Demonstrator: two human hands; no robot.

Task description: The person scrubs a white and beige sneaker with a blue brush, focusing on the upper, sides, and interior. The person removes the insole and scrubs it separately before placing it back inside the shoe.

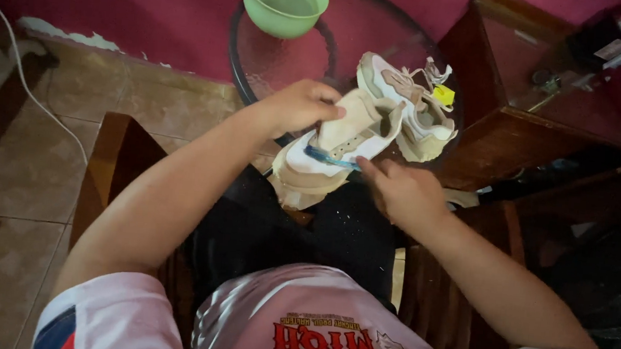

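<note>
A green bowl (283,1) stands at the far left edge of the round glass table (290,58). The left hand (299,107) is closed around a beige sneaker (334,150), held over the table's near edge. The right hand (401,193) pinches a blue brush (330,158) against its side. A second sneaker (412,105) lies on the table's right edge

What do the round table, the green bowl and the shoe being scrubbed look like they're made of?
Round table: seemingly textured glass in a dark, likely metal rim; the floor shows through it.
Green bowl: probably plastic, smooth with an even matte colour.
Shoe in the left hand: beige suede-like or fabric upper, white rubbery sole.
Brush by the right hand: blue, likely plastic.
</note>
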